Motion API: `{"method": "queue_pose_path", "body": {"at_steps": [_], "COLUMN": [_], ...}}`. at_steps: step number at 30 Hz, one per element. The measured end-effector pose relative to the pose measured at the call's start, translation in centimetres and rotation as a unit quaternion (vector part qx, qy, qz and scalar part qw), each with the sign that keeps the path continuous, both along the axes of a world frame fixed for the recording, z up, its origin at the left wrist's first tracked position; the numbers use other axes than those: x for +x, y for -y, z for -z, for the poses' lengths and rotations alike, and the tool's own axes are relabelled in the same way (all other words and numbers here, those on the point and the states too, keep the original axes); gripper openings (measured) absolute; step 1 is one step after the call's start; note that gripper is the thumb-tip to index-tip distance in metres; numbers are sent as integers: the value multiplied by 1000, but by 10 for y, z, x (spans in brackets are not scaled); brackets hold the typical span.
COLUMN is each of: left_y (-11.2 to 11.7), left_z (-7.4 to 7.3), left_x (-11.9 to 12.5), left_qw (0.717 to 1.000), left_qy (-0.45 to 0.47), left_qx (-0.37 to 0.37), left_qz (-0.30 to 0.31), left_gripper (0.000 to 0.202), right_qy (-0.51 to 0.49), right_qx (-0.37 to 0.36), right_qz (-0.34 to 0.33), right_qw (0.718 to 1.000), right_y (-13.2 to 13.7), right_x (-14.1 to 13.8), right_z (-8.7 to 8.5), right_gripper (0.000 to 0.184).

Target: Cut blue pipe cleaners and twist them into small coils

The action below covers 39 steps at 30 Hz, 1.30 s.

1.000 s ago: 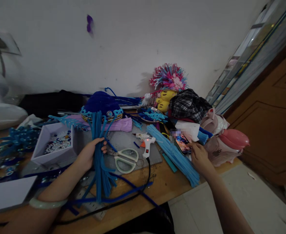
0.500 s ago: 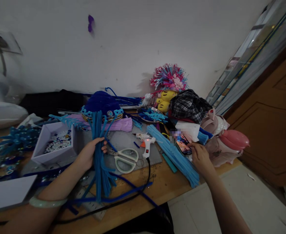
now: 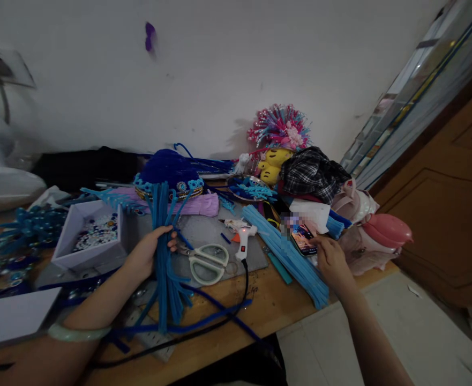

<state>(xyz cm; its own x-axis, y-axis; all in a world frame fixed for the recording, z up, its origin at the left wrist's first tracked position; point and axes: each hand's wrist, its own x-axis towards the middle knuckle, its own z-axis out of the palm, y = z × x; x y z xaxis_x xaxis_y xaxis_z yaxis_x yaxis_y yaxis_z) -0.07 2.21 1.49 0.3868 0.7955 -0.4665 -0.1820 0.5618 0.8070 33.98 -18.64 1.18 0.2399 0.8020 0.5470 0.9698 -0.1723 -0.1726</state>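
My left hand (image 3: pixel 146 253) is closed around a bundle of blue pipe cleaners (image 3: pixel 164 236) that hangs from a dark blue headpiece (image 3: pixel 167 170) at the back of the wooden table (image 3: pixel 268 305). A pale bangle circles my left wrist. My right hand (image 3: pixel 330 258) rests at the table's right end, its fingers touching a lit phone (image 3: pixel 302 238). A sheaf of light blue pipe cleaners (image 3: pixel 284 252) lies just left of that hand.
White-handled scissors (image 3: pixel 207 262) and a white glue gun (image 3: pixel 244 238) lie on a grey mat between my hands. A white tray of beads (image 3: pixel 91 236) stands on the left. Plaid cloth (image 3: pixel 312 172), a pink bottle (image 3: pixel 384 230) and a pink-blue ornament (image 3: pixel 279 126) crowd the right.
Almost nothing differs. My right hand has edged slightly on the phone; my left hand keeps its grip on the blue bundle.
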Motion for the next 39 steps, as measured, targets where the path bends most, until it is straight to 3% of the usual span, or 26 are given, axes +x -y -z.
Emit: {"method": "queue_pose_path", "body": {"at_steps": [39], "left_y": [-1], "left_z": [1], "left_x": [-1], "left_qw": [1000], "left_qy": [4], "left_qx": [-6], "left_qz": [-9], "left_gripper": [17], "right_qy": [4], "right_qx": [27], "right_qz": [-10], "right_qw": [1000], "right_y": [2], "right_x": [-1], "right_z": [3], "right_gripper": [17]}}
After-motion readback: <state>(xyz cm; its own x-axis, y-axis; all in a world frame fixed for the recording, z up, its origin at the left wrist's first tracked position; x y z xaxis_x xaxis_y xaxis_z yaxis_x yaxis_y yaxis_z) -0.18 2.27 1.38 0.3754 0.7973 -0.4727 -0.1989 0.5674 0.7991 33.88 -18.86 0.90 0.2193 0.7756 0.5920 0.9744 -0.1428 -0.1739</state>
